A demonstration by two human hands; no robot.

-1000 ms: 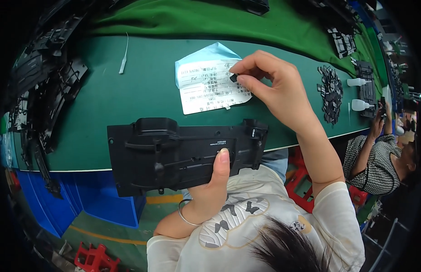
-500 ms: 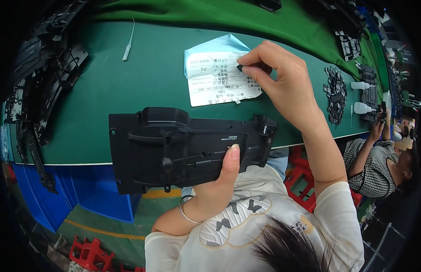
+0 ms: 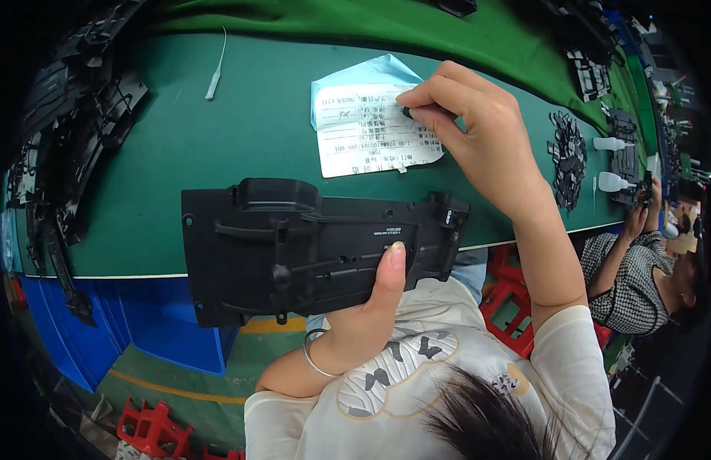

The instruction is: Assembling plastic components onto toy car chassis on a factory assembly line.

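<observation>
A large black moulded plastic panel (image 3: 332, 245) is tilted up at the table's near edge. My left hand (image 3: 367, 322) grips it from below, thumb pressed on its face and the other fingers hidden behind. Between thumb and fingertips of my right hand (image 3: 482, 134) is a small black piece (image 3: 407, 113), mostly covered, so its kind is unclear. That hand hovers over a white printed paper slip (image 3: 344, 157), beyond the panel. Under the slip's far edge lies a light blue sheet (image 3: 386, 70).
A thin white dropper tip (image 3: 214, 83) lies far left on the green table (image 3: 256, 100). Black plastic parts (image 3: 83, 169) crowd the left end. Small black pieces (image 3: 568, 165) form a pile at right, near two white bottles (image 3: 612, 182). Blue bins (image 3: 168, 330) stand below; a person (image 3: 627, 280) works at right.
My right hand has shifted very slightly up with the small black piece still pinched. The panel in my left hand has barely moved.
</observation>
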